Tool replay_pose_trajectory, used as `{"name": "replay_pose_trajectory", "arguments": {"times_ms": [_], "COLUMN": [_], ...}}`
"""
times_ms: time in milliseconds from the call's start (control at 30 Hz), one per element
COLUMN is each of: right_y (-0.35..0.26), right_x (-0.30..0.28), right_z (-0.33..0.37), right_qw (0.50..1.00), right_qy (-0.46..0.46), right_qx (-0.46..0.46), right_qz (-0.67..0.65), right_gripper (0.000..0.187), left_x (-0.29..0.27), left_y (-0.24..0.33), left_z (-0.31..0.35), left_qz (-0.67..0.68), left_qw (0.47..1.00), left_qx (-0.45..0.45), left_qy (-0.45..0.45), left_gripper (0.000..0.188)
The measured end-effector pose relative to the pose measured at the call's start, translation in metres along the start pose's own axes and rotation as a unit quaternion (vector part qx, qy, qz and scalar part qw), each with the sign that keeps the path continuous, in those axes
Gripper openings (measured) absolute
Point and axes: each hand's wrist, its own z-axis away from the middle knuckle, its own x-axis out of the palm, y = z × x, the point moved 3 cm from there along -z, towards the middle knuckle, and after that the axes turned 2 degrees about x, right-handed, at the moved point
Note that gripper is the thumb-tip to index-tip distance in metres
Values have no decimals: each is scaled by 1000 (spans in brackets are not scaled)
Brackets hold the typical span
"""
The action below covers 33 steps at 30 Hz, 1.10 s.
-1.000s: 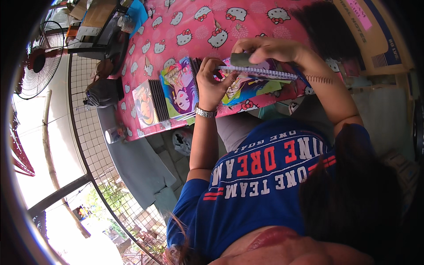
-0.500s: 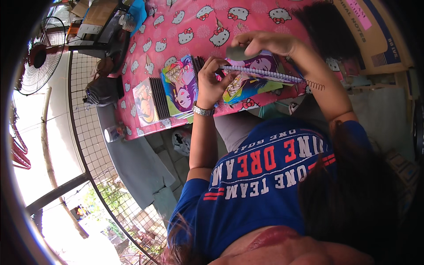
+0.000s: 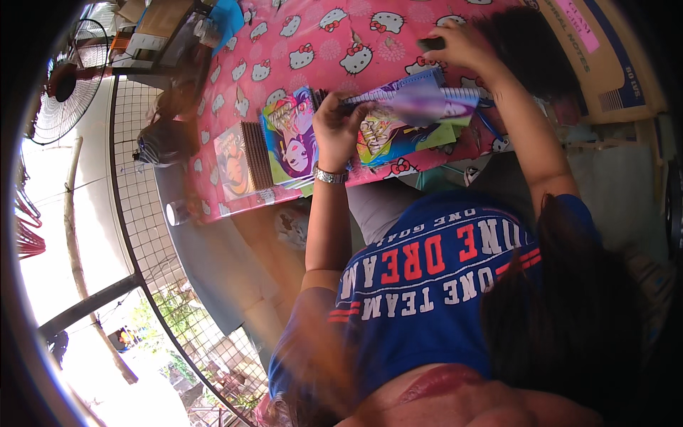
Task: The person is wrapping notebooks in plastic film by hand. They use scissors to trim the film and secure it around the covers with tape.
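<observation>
My left hand (image 3: 337, 129), with a metal watch on its wrist, pinches the left end of a spiral notebook (image 3: 455, 108). White wire coil runs along the notebook's upper edge, and part of its purple cover is blurred. My right hand (image 3: 464, 50) is raised above the notebook's right end, its fingers closed on a small dark flat piece (image 3: 431, 44) whose kind I cannot make out. Beneath the held notebook lie more notebooks with colourful illustrated covers (image 3: 398, 139). Left of my left hand, a blue-edged notebook (image 3: 290, 135) lies beside a stack of notebooks with dark coils (image 3: 242, 158).
A pink patterned cloth (image 3: 313, 35) covers the table. A dark bundle (image 3: 523, 50) and a cardboard box (image 3: 597, 57) stand at the far right. At the left are a black fan (image 3: 67, 89), a wire grid (image 3: 135, 164) and a clear container (image 3: 178, 212).
My right hand has moved up and right, away from the coil, with the dark piece. The held notebook's purple cover now shows blurred below the coil. My left hand has hardly moved.
</observation>
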Motion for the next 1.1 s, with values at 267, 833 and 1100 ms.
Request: {"name": "replay_pose_trajectory", "arguments": {"times_ms": [267,833,1100], "right_y": [1,-157,-166], "right_x": [8,-30,-28], "right_z": [171,133,138], "right_qw": [982,927,958], "right_qy": [82,149,96], "right_qx": [86,-177,-127], "right_qz": [149,-294,-240], "right_gripper": [62,58,56], "left_x": [8,12,13], "left_y": [13,2,4], "left_z": [16,14,17], "left_qz": [74,-12,-182], "left_qw": [986,989,959], "left_qx": [14,52,134], "left_qy": [149,141,170], "left_gripper": [14,12,31]}}
